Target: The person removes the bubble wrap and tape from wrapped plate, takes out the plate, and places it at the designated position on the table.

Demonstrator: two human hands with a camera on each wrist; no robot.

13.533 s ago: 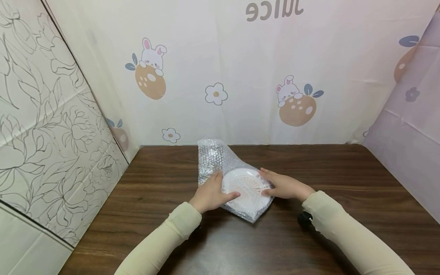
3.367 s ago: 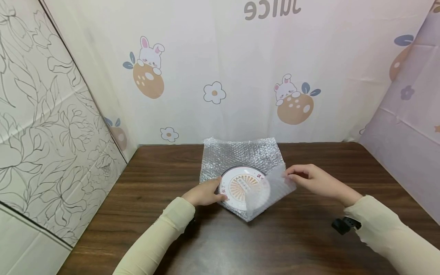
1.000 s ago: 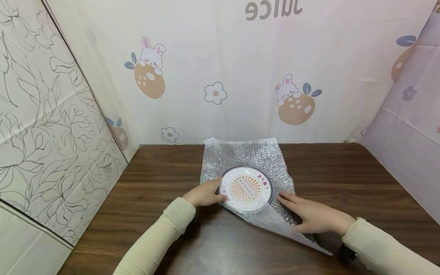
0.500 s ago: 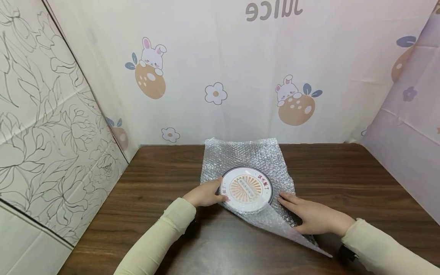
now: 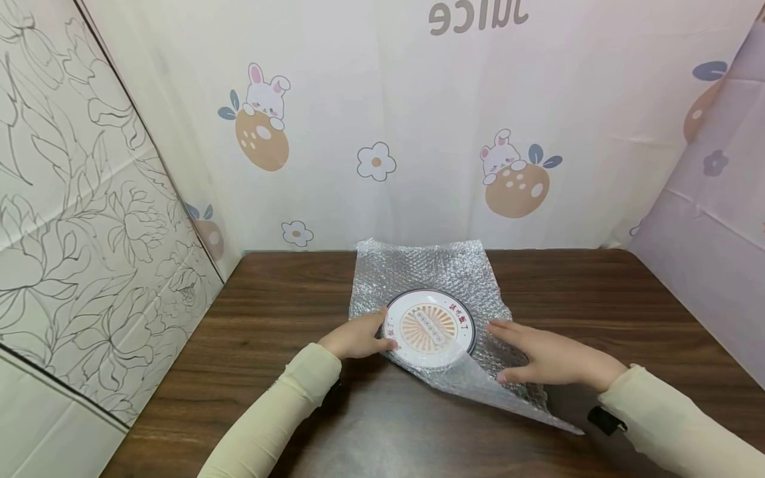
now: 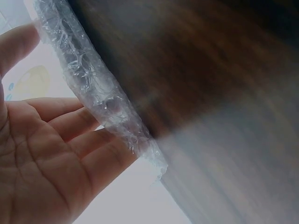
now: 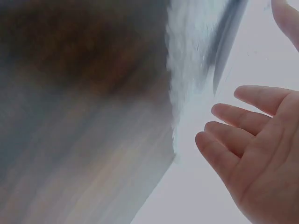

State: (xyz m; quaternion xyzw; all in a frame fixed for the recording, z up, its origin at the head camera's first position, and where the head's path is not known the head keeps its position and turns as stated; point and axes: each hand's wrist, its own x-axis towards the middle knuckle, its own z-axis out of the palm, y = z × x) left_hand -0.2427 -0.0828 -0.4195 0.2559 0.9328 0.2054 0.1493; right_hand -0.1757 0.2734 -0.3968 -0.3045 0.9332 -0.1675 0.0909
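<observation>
A round white plate [image 5: 427,325] with a dark rim, an orange sunburst and red lettering lies on a sheet of bubble wrap [image 5: 425,265]. One clear flap [image 5: 484,385] of the wrap crosses the plate's near edge and trails to the right. My left hand [image 5: 355,334] holds the plate's left edge together with the wrap; in the left wrist view its fingers [image 6: 107,151] pass behind the crumpled wrap edge. Over the right part of the sheet, my right hand [image 5: 550,355] is spread with nothing in it, its fingers [image 7: 233,140] extended in the right wrist view.
The dark wood table [image 5: 287,292] reaches back to a pale curtain [image 5: 418,113] printed with rabbits and fruit. A white wall panel [image 5: 101,219] with flower outlines bounds the left side. A black wrist device [image 5: 606,420] shows below the right sleeve.
The wrap that covered the plate has been opened out; my right hand pulled a flap back rightward and let go. Lately it has lifted slightly off the flap. My left hand stays at the plate.
</observation>
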